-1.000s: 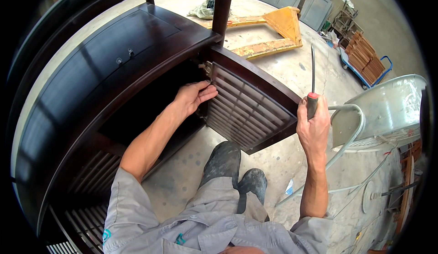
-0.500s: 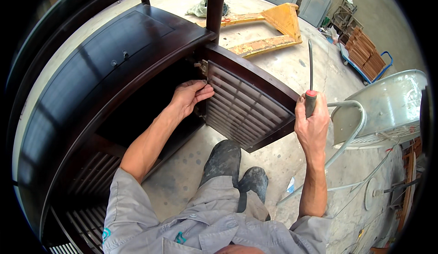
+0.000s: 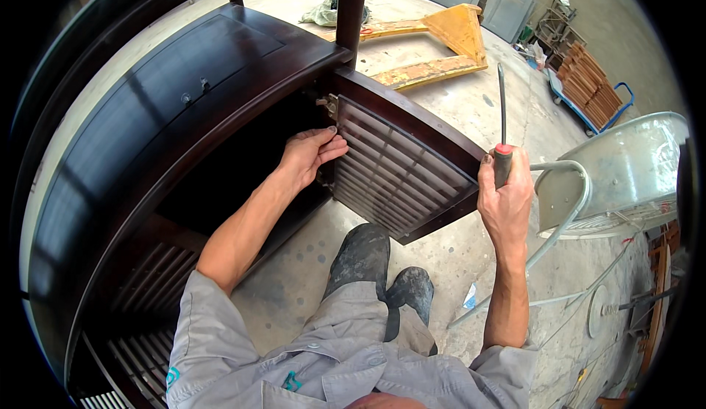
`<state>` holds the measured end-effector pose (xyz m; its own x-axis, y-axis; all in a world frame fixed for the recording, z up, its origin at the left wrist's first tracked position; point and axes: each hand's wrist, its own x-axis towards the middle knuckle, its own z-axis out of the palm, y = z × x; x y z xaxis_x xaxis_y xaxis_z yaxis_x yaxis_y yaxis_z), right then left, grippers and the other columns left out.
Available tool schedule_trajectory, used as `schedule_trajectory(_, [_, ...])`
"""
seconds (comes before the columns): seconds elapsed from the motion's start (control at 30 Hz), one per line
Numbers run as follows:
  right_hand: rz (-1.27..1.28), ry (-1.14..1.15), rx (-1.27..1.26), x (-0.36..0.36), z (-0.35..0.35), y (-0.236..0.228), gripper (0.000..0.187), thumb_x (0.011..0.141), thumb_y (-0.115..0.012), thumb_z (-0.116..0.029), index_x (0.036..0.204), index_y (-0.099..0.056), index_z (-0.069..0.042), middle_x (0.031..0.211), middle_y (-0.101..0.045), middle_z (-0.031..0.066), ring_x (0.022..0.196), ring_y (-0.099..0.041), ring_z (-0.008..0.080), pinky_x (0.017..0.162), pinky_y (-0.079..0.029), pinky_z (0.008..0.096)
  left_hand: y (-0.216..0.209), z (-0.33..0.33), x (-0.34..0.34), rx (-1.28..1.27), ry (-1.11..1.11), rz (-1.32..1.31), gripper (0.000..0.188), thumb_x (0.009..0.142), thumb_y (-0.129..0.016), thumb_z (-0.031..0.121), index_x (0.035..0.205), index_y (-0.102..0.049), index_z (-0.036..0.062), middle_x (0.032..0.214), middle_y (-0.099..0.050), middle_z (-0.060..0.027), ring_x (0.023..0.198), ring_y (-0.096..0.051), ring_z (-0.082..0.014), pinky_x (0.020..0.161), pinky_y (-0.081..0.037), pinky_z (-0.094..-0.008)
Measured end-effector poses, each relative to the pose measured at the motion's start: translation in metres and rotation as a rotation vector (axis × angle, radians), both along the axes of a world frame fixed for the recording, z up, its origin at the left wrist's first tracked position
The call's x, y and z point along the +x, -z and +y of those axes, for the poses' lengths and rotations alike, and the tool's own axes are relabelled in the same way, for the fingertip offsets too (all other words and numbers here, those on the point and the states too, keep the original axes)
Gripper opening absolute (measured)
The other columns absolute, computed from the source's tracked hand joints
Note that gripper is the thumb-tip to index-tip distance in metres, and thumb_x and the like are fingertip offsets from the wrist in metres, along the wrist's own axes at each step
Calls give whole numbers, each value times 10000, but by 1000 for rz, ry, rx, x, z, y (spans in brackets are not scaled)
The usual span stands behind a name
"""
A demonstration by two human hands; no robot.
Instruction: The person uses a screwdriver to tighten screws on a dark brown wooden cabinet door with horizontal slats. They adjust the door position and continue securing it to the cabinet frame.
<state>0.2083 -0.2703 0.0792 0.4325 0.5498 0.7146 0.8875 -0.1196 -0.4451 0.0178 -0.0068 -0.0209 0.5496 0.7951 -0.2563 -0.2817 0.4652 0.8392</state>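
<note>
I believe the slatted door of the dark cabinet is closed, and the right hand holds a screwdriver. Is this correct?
Not entirely: the slatted door is not closed but stands open from the dark cabinet, as the head view shows. The right hand does hold a screwdriver.

Grey shirt (image 3: 323,368), teal mark (image 3: 173,377) on left sleeve (image 3: 209,328), greyish trousers (image 3: 342,312), dusty dark footwear (image 3: 359,258)

Head view: left fisheye camera of a side-by-side pair, head-mounted, facing steeply down and forward. The shirt front (image 3: 323,372) lies nearest, at the lower edge. Both hands (image 3: 506,192) fall mid-frame at close range; the floor (image 3: 537,119) recedes toward the upper edge. Straight edges bow near the rim.
</note>
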Motion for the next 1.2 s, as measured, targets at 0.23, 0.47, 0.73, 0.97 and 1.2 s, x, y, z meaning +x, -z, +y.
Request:
schedule_trajectory(0.23, [-1,6,-6,1,-2,0,148,874,-610,-46,992,-551,22,920,-548,182,785,-568,365,708,-467,414,-7,-2,3,-60,-4,-18,157,966,-572,57,1042,-579,-80,932,-656,-165,851,-699,-250,847,-614,-370])
schedule_trajectory(0.47, [-2,13,-11,2,-3,-1,150,871,-614,-49,992,-553,15,926,-551,188,806,-570,383,724,-467,421,-5,-19,3,224,-123,119,99,958,-567,34,993,-576,-58,940,-666,-154,854,-699,-237,837,-608,-353])
schedule_trajectory(0.73, [20,14,-29,0,-4,-3,122,890,-595,-54,975,-536,9,914,-531,190,833,-543,391,760,-448,420,-74,-101,-53,436,72,-48,123,938,-596,-5,1042,-605,-70,983,-683,-176,856,-711,-238,803,-589,-338])
schedule_trajectory(0.97, [9,-33,-48,-1,-5,-2,110,917,-578,-47,963,-504,19,906,-501,170,812,-516,357,758,-435,397,-179,-90,-143,1670,-664,710,96,852,-666,-28,946,-673,-12,900,-708,-130,805,-695,-233,721,-556,-319])
schedule_trajectory(1.2, [42,-74,-45,-1,-4,-2,109,925,-574,-53,970,-502,16,896,-495,159,789,-508,331,740,-433,377,-179,-44,-170,1684,-813,1250,58,841,-682,84,873,-655,44,828,-658,-91,831,-638,-305,729,-514,-418])
